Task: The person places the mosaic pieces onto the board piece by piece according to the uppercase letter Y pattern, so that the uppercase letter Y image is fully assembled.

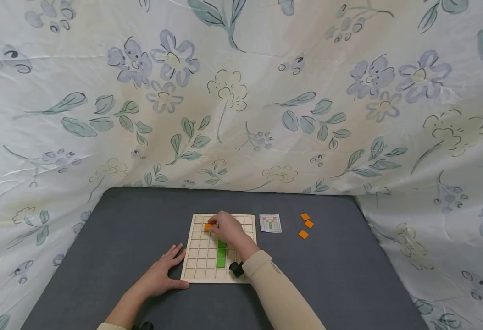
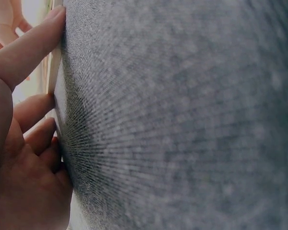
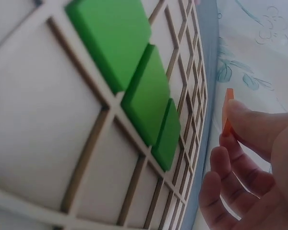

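A light wooden grid board point(image 1: 197, 270) lies on the dark table, with a column of green square tiles point(image 1: 221, 262) set in its cells. My right hand point(image 1: 230, 229) reaches over the board's upper part and pinches an orange square tile point(image 1: 208, 227) between thumb and fingers. In the right wrist view that orange tile point(image 3: 227, 110) is seen edge-on, held at the fingertips. At the board's left side, my left hand point(image 1: 160, 272) has its fingers spread, with thumb at the lower left corner. The left wrist view shows its thumb and fingertips against the board's edge point(image 2: 54, 72).
A small printed card point(image 1: 270, 223) with a coloured grid pattern lies right of the board. Farther right are loose orange tiles point(image 1: 303, 234). A flowered cloth point(image 1: 241, 151) hangs behind and beside the grey table point(image 1: 150, 220). A black wrist device point(image 1: 236, 269) sits at the right cuff.
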Available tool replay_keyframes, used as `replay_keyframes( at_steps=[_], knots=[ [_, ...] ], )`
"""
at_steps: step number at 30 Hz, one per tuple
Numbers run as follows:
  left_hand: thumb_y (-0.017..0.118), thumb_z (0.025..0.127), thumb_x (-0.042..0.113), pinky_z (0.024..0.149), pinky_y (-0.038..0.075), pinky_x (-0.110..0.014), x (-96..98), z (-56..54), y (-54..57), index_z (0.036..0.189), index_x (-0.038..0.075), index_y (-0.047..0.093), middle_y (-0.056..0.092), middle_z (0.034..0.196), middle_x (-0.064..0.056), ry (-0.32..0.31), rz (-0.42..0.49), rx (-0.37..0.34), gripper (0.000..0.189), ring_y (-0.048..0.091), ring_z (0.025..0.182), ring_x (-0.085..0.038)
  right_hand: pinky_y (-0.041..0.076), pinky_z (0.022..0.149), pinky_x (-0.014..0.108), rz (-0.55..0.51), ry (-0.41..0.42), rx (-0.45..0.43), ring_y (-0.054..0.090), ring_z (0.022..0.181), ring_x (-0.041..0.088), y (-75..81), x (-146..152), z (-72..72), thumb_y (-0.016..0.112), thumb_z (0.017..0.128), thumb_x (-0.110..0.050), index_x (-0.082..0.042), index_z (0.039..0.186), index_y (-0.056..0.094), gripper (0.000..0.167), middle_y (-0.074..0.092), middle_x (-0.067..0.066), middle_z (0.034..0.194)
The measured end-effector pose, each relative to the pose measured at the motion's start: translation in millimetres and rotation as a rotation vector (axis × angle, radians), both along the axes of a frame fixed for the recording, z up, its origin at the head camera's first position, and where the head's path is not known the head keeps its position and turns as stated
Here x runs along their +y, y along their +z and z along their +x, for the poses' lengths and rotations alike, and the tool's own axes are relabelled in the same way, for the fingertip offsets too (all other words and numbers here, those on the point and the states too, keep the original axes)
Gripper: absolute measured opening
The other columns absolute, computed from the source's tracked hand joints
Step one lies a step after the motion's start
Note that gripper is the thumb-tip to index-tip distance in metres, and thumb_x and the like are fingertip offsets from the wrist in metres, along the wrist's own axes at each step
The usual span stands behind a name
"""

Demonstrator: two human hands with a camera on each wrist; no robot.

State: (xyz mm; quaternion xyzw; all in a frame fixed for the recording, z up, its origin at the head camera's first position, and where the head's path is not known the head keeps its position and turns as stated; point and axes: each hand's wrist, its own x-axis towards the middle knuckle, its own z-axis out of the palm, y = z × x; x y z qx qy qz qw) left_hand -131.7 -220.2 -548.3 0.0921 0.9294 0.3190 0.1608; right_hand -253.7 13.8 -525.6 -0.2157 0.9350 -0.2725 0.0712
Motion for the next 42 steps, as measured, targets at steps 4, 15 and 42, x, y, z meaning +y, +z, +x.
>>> replay_keyframes(
  at_steps=[4, 15, 42],
  knots=[
    [0.088, 0.071, 0.051, 0.117, 0.019, -0.071, -0.7, 0.0, 0.7, 0.154, 0.007, 0.043, 0.025, 0.166, -0.016, 0.004, 0.005, -0.001, 0.104, 0.014, 0.154, -0.043, 0.056, 0.083, 0.033, 0.028, -0.007, 0.009, 0.064, 0.101, 0.017, -1.1, -5, -2.8, 0.071, 0.097, -0.026, -0.017, 0.120, 0.075, 0.026, 0.066, 0.001, 0.110],
    [0.088, 0.071, 0.050, 0.117, 0.019, -0.070, -1.5, -1.6, 0.5, 0.154, 0.007, 0.042, 0.025, 0.166, -0.016, -0.008, 0.013, 0.001, 0.103, 0.014, 0.154, -0.043, 0.055, 0.081, 0.032, 0.088, -0.015, -0.002, 0.063, 0.098, 0.016, 0.1, -13, -7.3, 0.071, 0.096, -0.023, -0.017, 0.118, 0.076, 0.023, 0.067, 0.001, 0.108],
    [0.088, 0.071, 0.050, 0.116, 0.019, -0.072, 4.4, 1.2, 1.7, 0.154, 0.007, 0.042, 0.025, 0.166, -0.017, -0.004, -0.022, -0.008, 0.104, 0.015, 0.154, -0.044, 0.056, 0.081, 0.032, 0.017, -0.042, -0.044, 0.065, 0.102, 0.018, 4.3, -5, -8.4, 0.076, 0.092, -0.024, -0.018, 0.123, 0.073, 0.031, 0.067, 0.000, 0.114]
  ],
)
